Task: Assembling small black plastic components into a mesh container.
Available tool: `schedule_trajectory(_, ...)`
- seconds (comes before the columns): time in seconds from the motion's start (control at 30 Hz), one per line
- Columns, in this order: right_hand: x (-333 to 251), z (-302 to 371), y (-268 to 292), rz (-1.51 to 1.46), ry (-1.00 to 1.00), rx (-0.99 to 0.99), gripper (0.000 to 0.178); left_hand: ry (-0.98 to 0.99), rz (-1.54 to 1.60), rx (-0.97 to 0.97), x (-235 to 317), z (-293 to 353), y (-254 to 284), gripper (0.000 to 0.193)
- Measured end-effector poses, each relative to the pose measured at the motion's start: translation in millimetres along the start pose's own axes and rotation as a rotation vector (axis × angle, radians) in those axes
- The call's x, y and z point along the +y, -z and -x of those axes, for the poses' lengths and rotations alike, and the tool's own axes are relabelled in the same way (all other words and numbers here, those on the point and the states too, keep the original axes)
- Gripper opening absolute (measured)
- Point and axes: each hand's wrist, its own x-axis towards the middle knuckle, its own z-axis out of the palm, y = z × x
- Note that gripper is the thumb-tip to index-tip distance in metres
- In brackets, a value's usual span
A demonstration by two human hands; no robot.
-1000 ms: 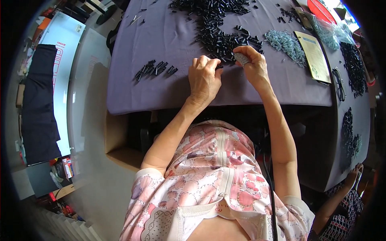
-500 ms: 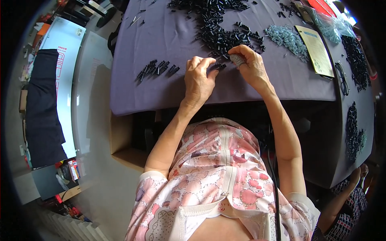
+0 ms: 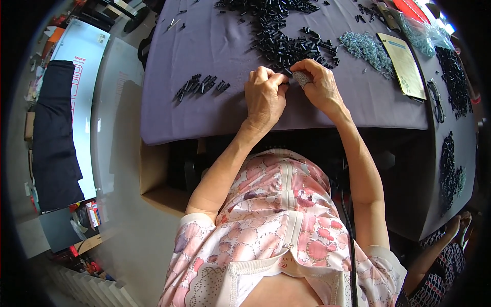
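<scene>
My left hand (image 3: 266,96) is closed in a pinch on a small black tubular piece (image 3: 288,72), just in front of the big heap. Close beside it, my right hand (image 3: 321,88) curls round a silvery-grey speckled clump (image 3: 302,78), whose kind I cannot make out. The fingertips of both hands nearly meet at the black piece. Beyond them spreads a heap of small black tubular pieces (image 3: 276,38). A smaller group of the same black pieces (image 3: 202,85) lies to the left of my left hand.
Clear glassy small parts (image 3: 365,48) lie right of the heap, by a yellowish booklet (image 3: 401,64). Eyeglasses (image 3: 436,100) rest on the neighbouring table, with more black pieces (image 3: 452,77). Another person's arm (image 3: 440,245) shows at lower right. A dark cable hangs down my front.
My left hand has moved right and slightly up, closing on the black piece beside my right hand. The right hand has stayed nearly in place with the grey clump.
</scene>
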Motion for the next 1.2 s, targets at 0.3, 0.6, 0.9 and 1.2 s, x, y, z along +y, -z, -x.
schedule_trajectory(0.3,-7.2,1.0,-4.6,-0.274,-0.107,-0.106,0.022,0.282,0.587,0.039,-6.2,7.4,19.5,0.011)
schedule_trajectory(0.6,-21.7,7.5,-15.3,-0.227,-0.053,-0.175,0.026,0.361,0.742,-0.016,-9.4,21.5,24.3,0.011)
schedule_trajectory(0.9,-37.2,6.8,-5.4,-0.107,0.015,-0.302,0.027,0.446,0.823,-0.117,-10.3,28.1,32.9,0.010)
schedule_trajectory(1.2,-35.0,7.3,-5.3,-0.206,0.024,-0.279,0.031,0.450,0.860,-0.120,-8.5,28.9,33.6,0.011)
